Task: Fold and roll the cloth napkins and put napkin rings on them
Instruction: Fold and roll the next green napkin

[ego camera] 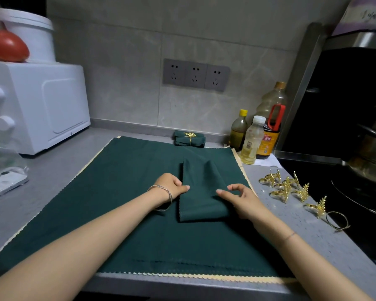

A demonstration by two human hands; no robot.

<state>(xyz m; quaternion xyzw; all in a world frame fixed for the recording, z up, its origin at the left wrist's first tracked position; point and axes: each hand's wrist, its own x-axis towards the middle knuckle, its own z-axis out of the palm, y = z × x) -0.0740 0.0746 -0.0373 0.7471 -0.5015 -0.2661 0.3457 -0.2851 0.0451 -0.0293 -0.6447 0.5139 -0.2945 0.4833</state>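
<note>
On a grey kitchen counter (52,181), 2 hands meet at a folded green napkin (201,192).
Left hand (172,185) pinches its left edge; right hand (239,198) touches its right edge, grip unclear. Beneath lies a flat napkin stack (128,192) reaching the near edge. Gold napkin rings (287,187) sit right, beside the black hob (356,213); 3 bottles (251,140) and a ringed napkin (190,139) stand behind; white microwave (41,105) crowds left.

A stack of spread napkins (117,192) lies centred on the worktop (302,235). A folded napkin (201,192) lies on the stack, between the left hand (169,185) and the right hand (241,200). A ringed napkin (189,138) sits behind the stack. Napkin rings (287,187) lie right of the stack; bottles (254,140) stand behind the rings. An oven (37,105) stands at the left.
</note>
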